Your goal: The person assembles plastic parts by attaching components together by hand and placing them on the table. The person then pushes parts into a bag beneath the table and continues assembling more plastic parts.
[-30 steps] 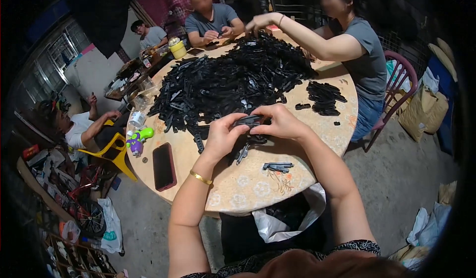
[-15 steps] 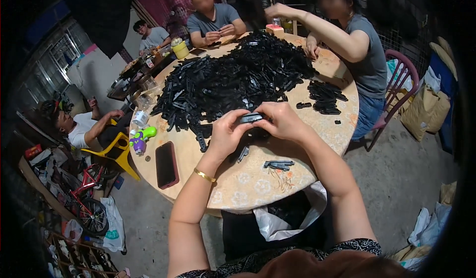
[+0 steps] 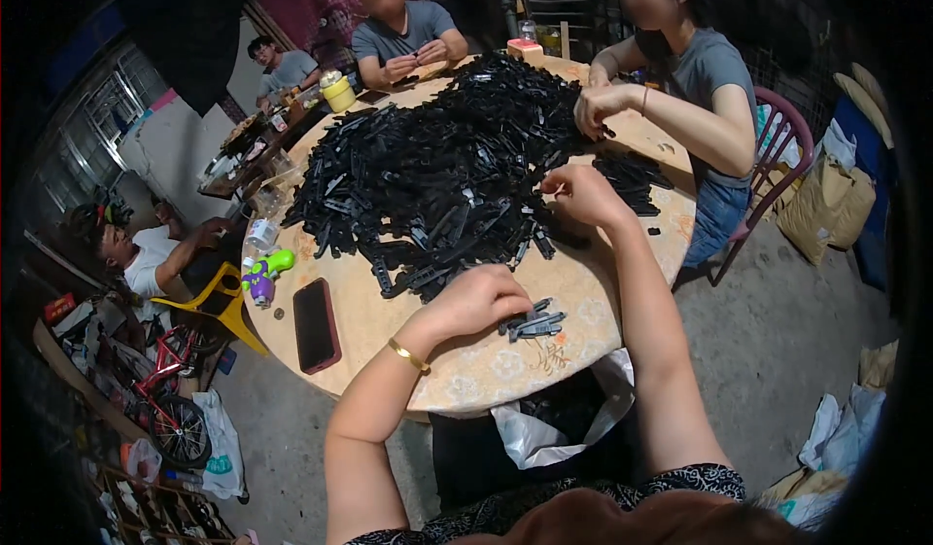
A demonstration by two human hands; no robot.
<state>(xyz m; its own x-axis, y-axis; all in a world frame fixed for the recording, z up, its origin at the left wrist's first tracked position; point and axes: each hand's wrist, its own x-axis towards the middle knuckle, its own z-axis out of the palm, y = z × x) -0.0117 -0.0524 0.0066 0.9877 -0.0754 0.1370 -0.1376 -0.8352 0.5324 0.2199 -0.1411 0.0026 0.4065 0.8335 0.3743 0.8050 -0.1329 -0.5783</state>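
A large heap of slim black plastic pieces (image 3: 418,175) covers much of the round table. My left hand (image 3: 476,300) is low over the table near its front edge, fingers curled, beside a small group of grey-black plastic pieces (image 3: 537,323). Its fingertips overlap that group, and what they hold is hidden. At the heap's right edge is my right hand (image 3: 591,197), bent at the wrist, with thumb and fingers drawn together against the black pieces. Whatever lies between those fingertips is too small to make out.
A phone (image 3: 316,324) and a green-purple toy (image 3: 264,275) lie on the tabletop (image 3: 466,375) at left. A smaller black pile (image 3: 632,180) is at right. An open white bag (image 3: 520,438) is at my lap. Co-workers (image 3: 714,98) (image 3: 408,35) sit around the table, hands busy.
My hands, together around a dark plastic piece before, have parted. The left came down to the small group; the right moved to the heap's right edge. The right-hand co-worker's raised arm has lowered.
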